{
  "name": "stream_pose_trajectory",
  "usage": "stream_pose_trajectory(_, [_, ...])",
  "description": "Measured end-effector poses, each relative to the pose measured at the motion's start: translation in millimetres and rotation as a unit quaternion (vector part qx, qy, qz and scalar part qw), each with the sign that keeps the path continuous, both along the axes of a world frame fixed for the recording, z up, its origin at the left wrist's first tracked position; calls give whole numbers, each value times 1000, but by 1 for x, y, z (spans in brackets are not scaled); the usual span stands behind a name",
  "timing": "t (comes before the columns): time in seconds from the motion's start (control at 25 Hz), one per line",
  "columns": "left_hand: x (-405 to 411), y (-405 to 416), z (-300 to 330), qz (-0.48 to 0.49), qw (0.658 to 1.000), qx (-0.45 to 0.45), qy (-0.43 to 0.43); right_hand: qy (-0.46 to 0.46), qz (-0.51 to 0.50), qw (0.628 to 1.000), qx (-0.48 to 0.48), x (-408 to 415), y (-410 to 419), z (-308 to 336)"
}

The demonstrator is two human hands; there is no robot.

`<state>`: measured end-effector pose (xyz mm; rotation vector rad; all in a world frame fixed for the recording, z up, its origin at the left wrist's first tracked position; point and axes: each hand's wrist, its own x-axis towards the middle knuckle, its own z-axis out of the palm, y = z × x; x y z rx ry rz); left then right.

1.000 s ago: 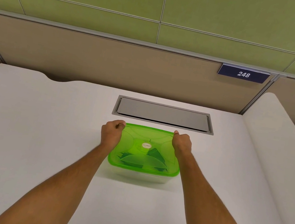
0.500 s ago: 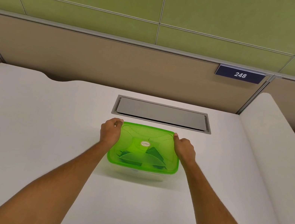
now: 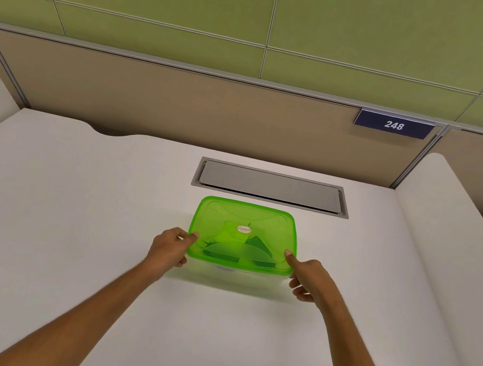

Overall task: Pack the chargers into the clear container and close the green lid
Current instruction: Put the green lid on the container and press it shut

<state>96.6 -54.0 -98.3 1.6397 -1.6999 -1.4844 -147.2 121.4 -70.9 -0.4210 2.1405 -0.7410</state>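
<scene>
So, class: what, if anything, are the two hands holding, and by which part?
The green lid, at its near corners: left hand on the left corner, right hand on the right. Pressing or gripping cannot be told.

— Count from my remote feed, please?

— I log one clear container [image 3: 237,274], one green lid [image 3: 244,235] on it, and one round label [image 3: 244,229] at the lid's centre.

— Chargers?

— Dark shapes [image 3: 249,250] show through the lid; I cannot count them.

— Hands?

— Two: one left hand [image 3: 170,249], one right hand [image 3: 308,278].

— Fixtures?

— One white desk [image 3: 66,216], one grey hatch [image 3: 271,186], one number plate [image 3: 394,125] reading 248.
</scene>
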Motion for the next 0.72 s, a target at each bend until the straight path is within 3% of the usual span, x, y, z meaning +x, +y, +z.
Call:
stream_pose_trajectory(0.2, [11, 15, 7, -5, 988, 140, 68, -71, 39, 996, 30, 9, 6, 12])
stream_pose_trajectory(0.36, [10, 18, 12, 15, 981, 160, 107, -114, 8, 993, 7, 15, 8, 12])
stream_pose_trajectory(0.72, [0, 16, 10, 99, 962, 205, 149, -121, -63, 988, -66, 17, 10, -7])
